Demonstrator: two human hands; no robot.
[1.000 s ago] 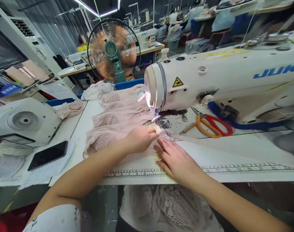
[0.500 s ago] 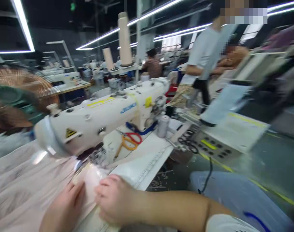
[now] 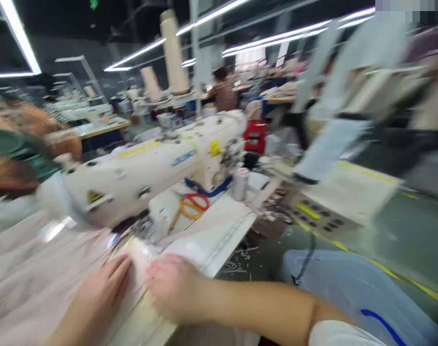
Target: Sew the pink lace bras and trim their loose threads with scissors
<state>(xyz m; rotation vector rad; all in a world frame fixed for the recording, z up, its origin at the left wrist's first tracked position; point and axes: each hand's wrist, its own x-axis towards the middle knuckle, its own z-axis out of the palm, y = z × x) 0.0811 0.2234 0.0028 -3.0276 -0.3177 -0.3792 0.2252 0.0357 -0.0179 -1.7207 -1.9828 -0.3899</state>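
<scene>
Pale pink fabric (image 3: 53,269) is spread over the left of the sewing table and runs up to the needle area of a white sewing machine (image 3: 132,178). My left hand (image 3: 99,288) lies on this cloth, its fingers stretched towards the presser foot. Beside it, my right hand (image 3: 175,286) has its fingers curled around the fabric's near edge. Some blur covers both hands, and the fingertips underneath are hidden. Scissors (image 3: 192,206) with orange and red handles rest on the machine bed, just beyond the right hand.
A thread spool (image 3: 240,183) stands at the table's far end, and tall thread cones (image 3: 174,53) rise behind the machine. To the right are a translucent plastic bin (image 3: 334,283) and a control box (image 3: 319,214). A person in a light top (image 3: 370,53) stands beyond.
The view has shifted slightly, so the machine appears farther left. The standing person has moved right. Both hands stay on the fabric near the needle area.
</scene>
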